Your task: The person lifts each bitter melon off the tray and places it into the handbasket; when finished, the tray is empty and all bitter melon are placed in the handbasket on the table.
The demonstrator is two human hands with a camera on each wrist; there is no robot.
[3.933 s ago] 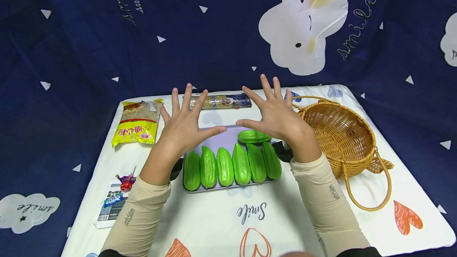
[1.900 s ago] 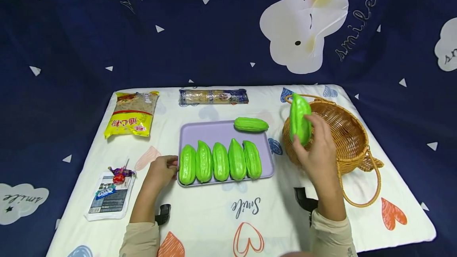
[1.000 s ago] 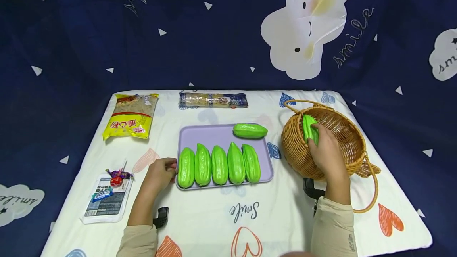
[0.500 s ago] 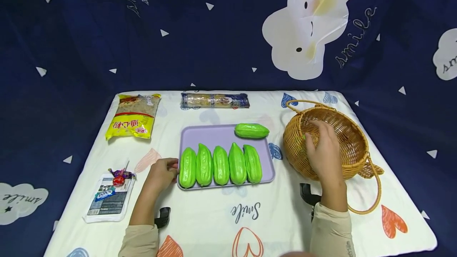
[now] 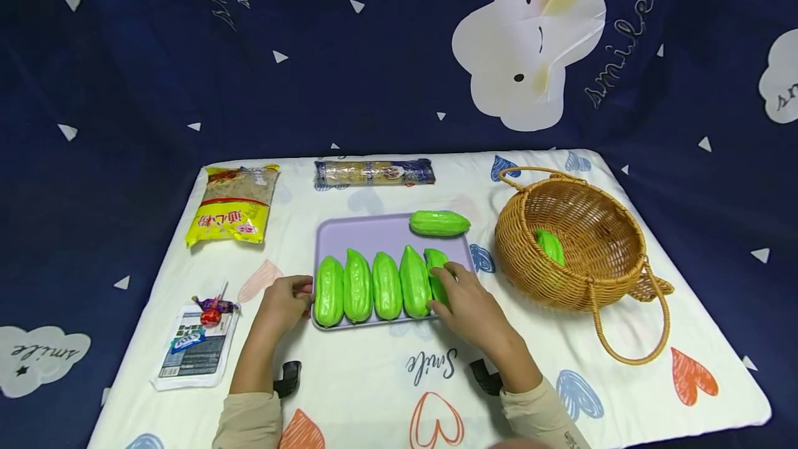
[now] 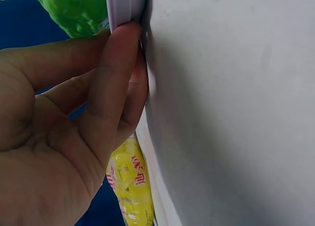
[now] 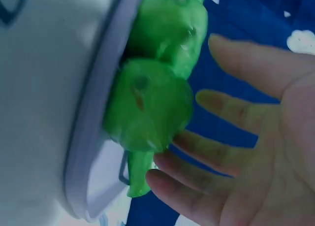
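A lavender tray [image 5: 368,233] holds a row of green gourds, with one more gourd [image 5: 439,223] lying crosswise at its back. My left hand [image 5: 291,294] pinches the tray's left rim [image 6: 125,9], thumb on top and fingers beneath. My right hand [image 5: 460,296] lies over the rightmost gourd [image 5: 435,260] of the row. In the right wrist view its fingers [image 7: 206,152] are spread beside that gourd [image 7: 147,105], not closed round it. A wicker basket [image 5: 614,244] at the right holds one green gourd [image 5: 551,247].
A yellow food packet [image 5: 232,205] lies at the back left and a long clear packet [image 5: 374,172] at the back middle. A white packet [image 5: 193,352] with a wrapped candy [image 5: 210,310] sits front left. A dark blue cloth hangs behind the table.
My right hand let go of a gourd in the basket and moved left to the rightmost gourd of the row. My left hand has stayed on the tray's rim.
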